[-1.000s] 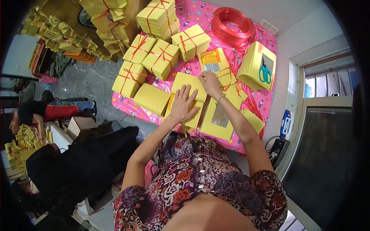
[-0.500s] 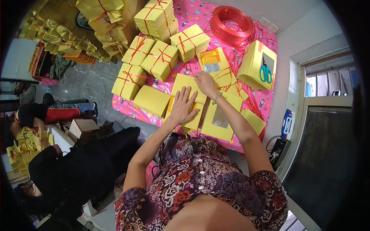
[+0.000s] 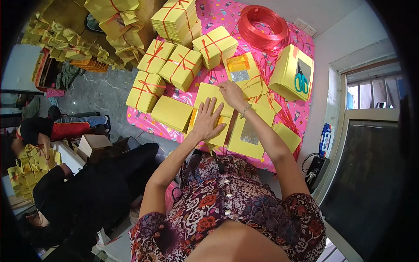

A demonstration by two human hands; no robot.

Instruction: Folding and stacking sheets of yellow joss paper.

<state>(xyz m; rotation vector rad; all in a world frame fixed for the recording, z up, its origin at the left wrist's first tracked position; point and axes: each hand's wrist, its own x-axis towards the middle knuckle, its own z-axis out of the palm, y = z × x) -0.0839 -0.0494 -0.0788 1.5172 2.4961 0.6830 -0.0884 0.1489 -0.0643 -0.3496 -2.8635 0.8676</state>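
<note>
My left hand (image 3: 207, 122) lies flat with its fingers spread on a stack of yellow paper (image 3: 217, 140) at the front of the table. Beyond it, my right hand (image 3: 232, 94), a bracelet at the wrist, has its fingers bent together at the top edge of a yellow paper sheet (image 3: 206, 93). The fingertips' exact grip is partly hidden. Under my right forearm is a yellow paper piece with a silvery patch (image 3: 249, 133). An untied yellow stack (image 3: 171, 113) lies left of my left hand.
Yellow bundles tied with red ribbon (image 3: 180, 67) stand at the far left of the pink tablecloth (image 3: 220, 13). A red ribbon coil (image 3: 263, 28) lies at the back. Teal scissors (image 3: 301, 83) rest on a yellow stack at right. Two people bend at work to the left (image 3: 87, 183).
Both hands stay almost in place; my right hand shifts very slightly. The dark-clothed person at lower left moves a little.
</note>
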